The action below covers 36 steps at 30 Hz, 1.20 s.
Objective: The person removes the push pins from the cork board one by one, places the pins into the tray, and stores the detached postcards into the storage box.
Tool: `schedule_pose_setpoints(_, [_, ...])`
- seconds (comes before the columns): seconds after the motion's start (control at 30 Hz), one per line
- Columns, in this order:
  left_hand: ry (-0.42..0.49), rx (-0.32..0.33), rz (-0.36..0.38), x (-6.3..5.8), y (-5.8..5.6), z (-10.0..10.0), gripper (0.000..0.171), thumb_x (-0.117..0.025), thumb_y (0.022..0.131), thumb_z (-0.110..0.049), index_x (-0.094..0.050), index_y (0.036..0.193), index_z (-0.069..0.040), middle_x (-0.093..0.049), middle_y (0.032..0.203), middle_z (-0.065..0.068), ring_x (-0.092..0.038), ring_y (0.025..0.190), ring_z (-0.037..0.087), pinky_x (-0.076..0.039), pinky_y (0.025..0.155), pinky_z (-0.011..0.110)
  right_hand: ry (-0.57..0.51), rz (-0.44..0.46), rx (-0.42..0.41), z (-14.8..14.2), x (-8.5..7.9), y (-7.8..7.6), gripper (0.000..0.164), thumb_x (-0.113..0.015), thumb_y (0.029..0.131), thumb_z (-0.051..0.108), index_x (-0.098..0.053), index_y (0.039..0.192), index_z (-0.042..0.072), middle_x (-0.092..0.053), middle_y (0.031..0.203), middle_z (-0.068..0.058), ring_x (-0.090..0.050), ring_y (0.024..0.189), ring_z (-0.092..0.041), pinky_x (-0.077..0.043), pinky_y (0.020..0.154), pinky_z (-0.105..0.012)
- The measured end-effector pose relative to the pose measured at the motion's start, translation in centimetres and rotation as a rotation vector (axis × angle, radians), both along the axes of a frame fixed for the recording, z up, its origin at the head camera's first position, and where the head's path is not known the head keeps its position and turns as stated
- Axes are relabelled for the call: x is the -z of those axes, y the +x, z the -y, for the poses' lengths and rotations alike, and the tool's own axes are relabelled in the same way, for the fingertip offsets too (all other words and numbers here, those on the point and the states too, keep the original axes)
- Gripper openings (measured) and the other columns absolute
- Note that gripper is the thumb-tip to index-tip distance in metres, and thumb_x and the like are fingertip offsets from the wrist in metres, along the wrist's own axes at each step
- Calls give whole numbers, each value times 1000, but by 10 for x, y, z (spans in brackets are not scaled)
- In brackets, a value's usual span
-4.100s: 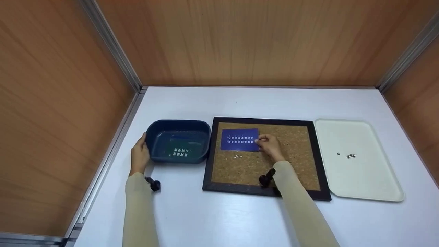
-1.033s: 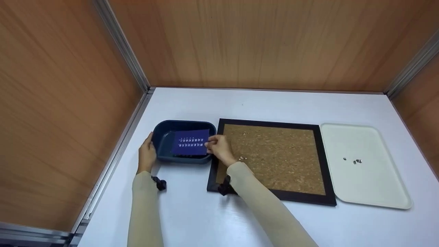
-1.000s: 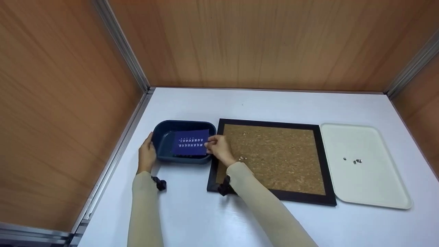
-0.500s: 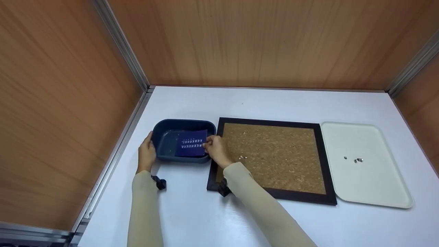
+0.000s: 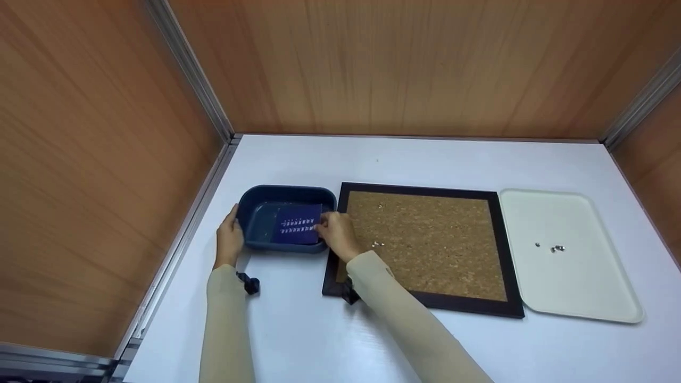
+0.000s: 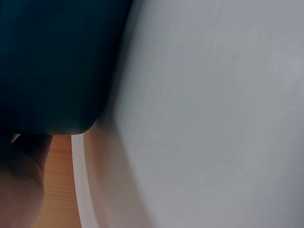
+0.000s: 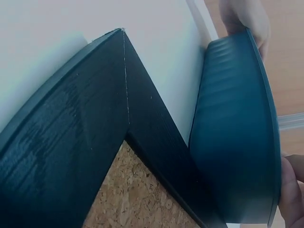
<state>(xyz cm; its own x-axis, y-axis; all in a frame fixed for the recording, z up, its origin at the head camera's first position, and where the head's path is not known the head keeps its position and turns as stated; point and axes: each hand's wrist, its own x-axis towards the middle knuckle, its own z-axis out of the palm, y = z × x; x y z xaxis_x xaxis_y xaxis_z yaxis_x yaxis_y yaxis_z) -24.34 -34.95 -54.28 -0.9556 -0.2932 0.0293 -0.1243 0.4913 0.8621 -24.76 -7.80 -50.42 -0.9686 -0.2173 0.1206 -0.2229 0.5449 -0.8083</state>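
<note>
In the head view, my right hand [image 5: 338,234] pinches the right edge of a purple-blue card [image 5: 298,223] with white printed writing. The card lies low inside a dark blue plastic basin [image 5: 287,192], in its right part. My left hand [image 5: 229,239] rests against the basin's left outer wall, its fingers reaching along that side. In the right wrist view, fingertips [image 7: 289,190] of the right hand reach over the rim of the basin [image 7: 237,128]; the card is hidden there. Beside the basin, a cork board [image 5: 425,244] in a black frame lies flat, under the right forearm.
A few small shiny bits [image 5: 378,244] sit on the cork. To the right of the board lies a white tray [image 5: 574,287] with several small metal pieces [image 5: 557,248]. Wood-look panels [image 5: 415,64] enclose the white table [image 5: 298,319] at the back and sides.
My right hand has carried the card left from the cork board and down into the basin, where it now sits lower. My left hand has stayed at the basin's side.
</note>
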Motion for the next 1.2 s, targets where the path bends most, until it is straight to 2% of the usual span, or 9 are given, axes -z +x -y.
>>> schedule_pose_setpoints(0.27, [11, -3, 29, 0, 0, 1, 48, -25, 104, -5, -27, 152, -7, -25, 158, 14, -20, 147, 30, -19, 122, 41, -35, 56, -18, 1, 3, -1, 23, -68, 88, 7, -69, 106, -7, -72, 78, -12, -70, 68, -14, -54, 54, -17])
schedule_pose_setpoints(0.47, [14, 0, 35, 0, 0, 2, 49, -25, 103, -4, -27, 152, -8, -25, 158, 13, -20, 147, 29, -18, 122, 41, -86, 82, -21, 0, 4, 0, 36, -68, 88, 7, -62, 119, -11, -72, 80, -14, -72, 69, -17, -55, 55, -18])
schedule_pose_setpoints(0.67, [-19, 0, 3, 3, -1, 2, 48, -27, 103, -3, -29, 151, -6, -27, 156, 16, -23, 146, 31, -21, 121, 43, -102, 97, -28, -2, 4, 1, 43, -66, 90, 9, -56, 126, -13, -72, 85, -16, -72, 70, -16, -57, 58, -19])
schedule_pose_setpoints(0.87, [-40, 3, -9, 4, -2, 3, 47, -28, 103, -3, -30, 150, -5, -29, 155, 17, -25, 145, 32, -22, 121, 43, -124, 125, -25, -2, 4, 1, 39, -66, 90, 8, -59, 123, -12, -72, 92, -18, -73, 72, -17, -58, 60, -20])
schedule_pose_setpoints(0.97, [-47, 10, 0, 2, -3, 4, 47, -28, 103, -3, -30, 150, -4, -29, 156, 17, -24, 145, 32, -22, 121, 42, -173, 157, -29, -3, 4, 0, 37, -66, 90, 7, -60, 121, -11, -71, 93, -19, -73, 75, -20, -58, 62, -20])
schedule_pose_setpoints(1.1, [-71, 35, 41, -2, -6, 5, 49, -26, 103, -2, -26, 152, -5, -26, 157, 17, -22, 146, 32, -20, 122, 42, -298, 225, -53, -6, 5, -2, 33, -61, 91, 1, -59, 120, -13, -68, 94, -22, -73, 78, -23, -60, 67, -22])
schedule_pose_setpoints(1.2, [-138, 60, 74, -6, -8, 6, 49, -26, 103, -1, -24, 152, -3, -25, 156, 20, -22, 146, 34, -21, 121, 44, -376, 281, -93, -9, 6, -4, 32, -54, 92, -5, -56, 123, -14, -66, 96, -24, -71, 77, -20, -60, 71, -23])
